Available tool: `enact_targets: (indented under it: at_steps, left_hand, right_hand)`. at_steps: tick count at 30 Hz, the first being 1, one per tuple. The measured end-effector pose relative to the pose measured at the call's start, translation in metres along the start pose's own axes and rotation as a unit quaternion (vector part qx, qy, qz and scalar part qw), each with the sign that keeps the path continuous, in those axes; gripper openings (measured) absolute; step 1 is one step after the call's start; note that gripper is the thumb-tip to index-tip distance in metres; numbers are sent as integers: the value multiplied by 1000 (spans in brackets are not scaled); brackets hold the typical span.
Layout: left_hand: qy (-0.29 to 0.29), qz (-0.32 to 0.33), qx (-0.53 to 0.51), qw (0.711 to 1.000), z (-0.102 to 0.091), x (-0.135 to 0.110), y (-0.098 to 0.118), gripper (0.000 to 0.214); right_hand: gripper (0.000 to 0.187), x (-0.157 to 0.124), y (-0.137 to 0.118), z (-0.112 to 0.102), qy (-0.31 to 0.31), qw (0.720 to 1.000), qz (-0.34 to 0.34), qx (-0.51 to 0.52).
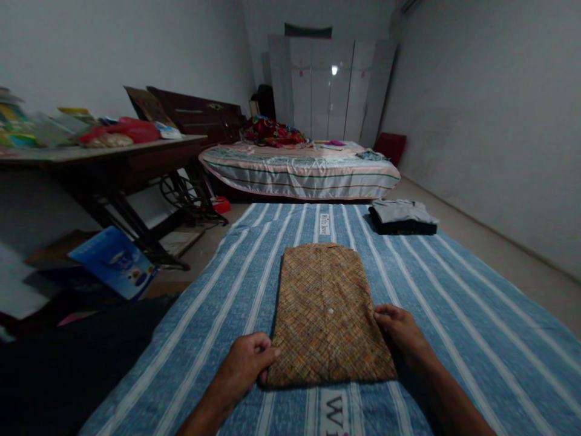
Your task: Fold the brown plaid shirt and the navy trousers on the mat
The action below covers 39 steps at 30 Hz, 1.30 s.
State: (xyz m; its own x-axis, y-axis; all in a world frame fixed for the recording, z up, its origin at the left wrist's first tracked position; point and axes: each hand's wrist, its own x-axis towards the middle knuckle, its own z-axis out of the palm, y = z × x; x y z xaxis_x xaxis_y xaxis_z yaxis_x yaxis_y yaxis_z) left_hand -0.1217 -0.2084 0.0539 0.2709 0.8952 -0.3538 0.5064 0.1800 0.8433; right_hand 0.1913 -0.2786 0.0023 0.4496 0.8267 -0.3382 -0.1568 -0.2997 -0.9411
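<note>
A brown checked shirt [327,303], folded into a neat rectangle, lies flat on the blue striped bedsheet [218,327] in front of me. My left hand [247,363] pinches its near left corner between thumb and fingers. On the other side, my right hand [403,333] grips the right edge about halfway down, fingertips closed on the cloth. A small pale spot, perhaps a button, shows near the middle of the shirt.
A stack of folded grey and black clothes [403,217] sits at the sheet's far right. Beyond stands another bed [299,175] before a white wardrobe [327,91]. At left are a cluttered sewing-machine table [136,151] and a blue box [113,261].
</note>
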Motion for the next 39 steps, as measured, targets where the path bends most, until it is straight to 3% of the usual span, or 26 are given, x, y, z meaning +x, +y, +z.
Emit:
enact_targets:
  at_steps: [7, 12, 20, 24, 30, 35, 39]
  left_hand:
    - [-8, -3, -25, 1000, -1, 2, -1, 29]
    - [-33, -13, -61, 997, -5, 11, -6, 44]
    - [-34, -12, -66, 997, -8, 23, 9, 41]
    - [-51, -11, -57, 997, -13, 36, 13, 38]
    - [-16, 5, -63, 998, -17, 67, 18, 37]
    - [25, 23, -99, 994, -16, 93, 29, 31]
    - [39, 34, -120, 991, -13, 112, 37, 29]
  right_hand:
    - [35, 3, 6, 1, -8, 1000, -5, 16]
    - [33, 3, 7, 2, -11, 1000, -7, 19]
    - [39, 5, -4, 0, -54, 997, 36, 43]
    - [37, 16, -12, 1, -52, 996, 17, -71]
    - [30, 60, -36, 5, 6, 962, -53, -267]
    - [34, 104, -64, 11, 69, 904, -117, -405]
    - [39, 121, -79, 26, 72, 862, -146, -479]
